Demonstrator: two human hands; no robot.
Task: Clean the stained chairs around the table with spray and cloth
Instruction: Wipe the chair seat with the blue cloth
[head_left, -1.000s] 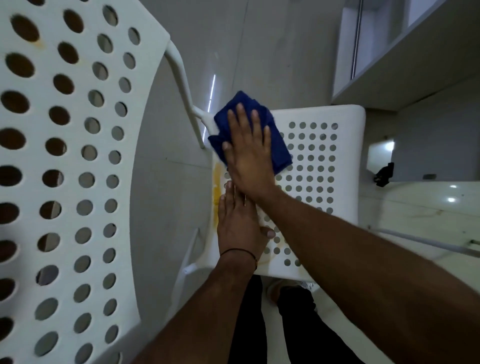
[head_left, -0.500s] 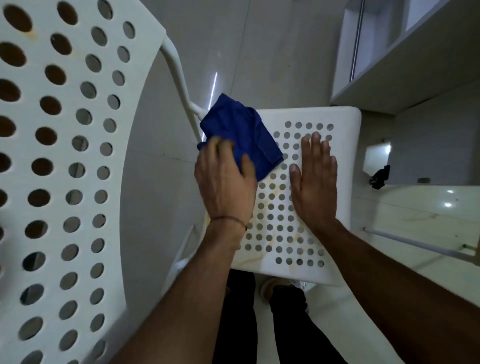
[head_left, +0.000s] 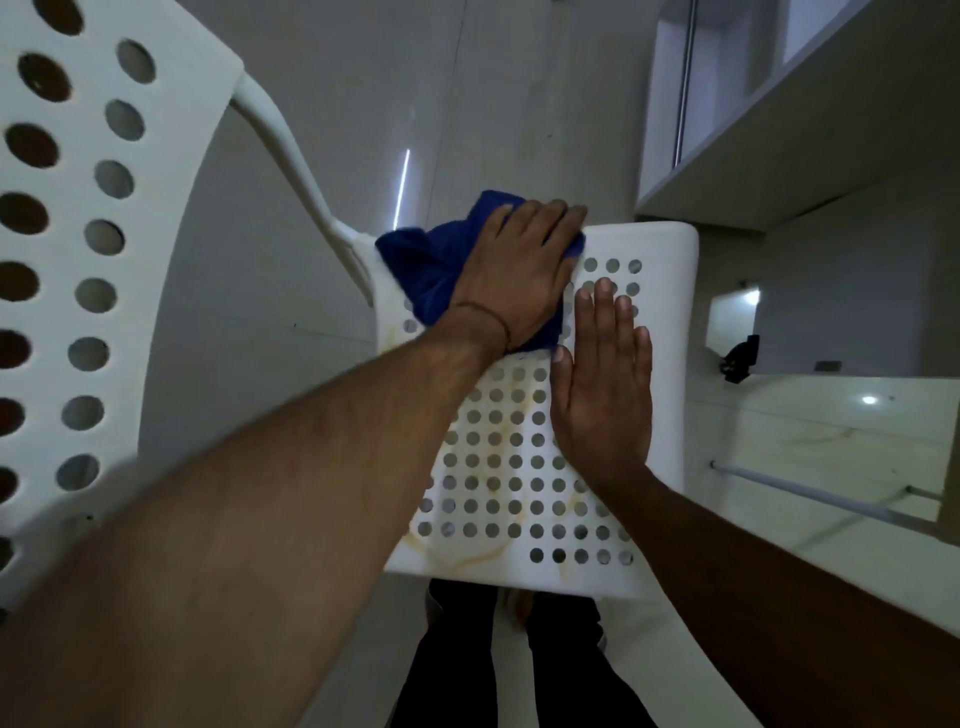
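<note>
Left hand (head_left: 519, 275) pressing cloth (head_left: 426, 270), right hand (head_left: 602, 400) beside, seemingly flat

The one camera sits on the person's head and looks steeply down onto the chair's seat (head_left: 670, 364), close enough that the seat fills the middle. Its backrest (head_left: 156, 208) looms very near on the left, and the person's own legs (head_left: 457, 649) show at the near edge, right beneath the lens.

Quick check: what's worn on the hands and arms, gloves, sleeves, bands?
No gloves, no sleeves in view; both forearms are bare. The left hand has a thin dark band round its wrist. The right hand wears nothing visible.
</note>
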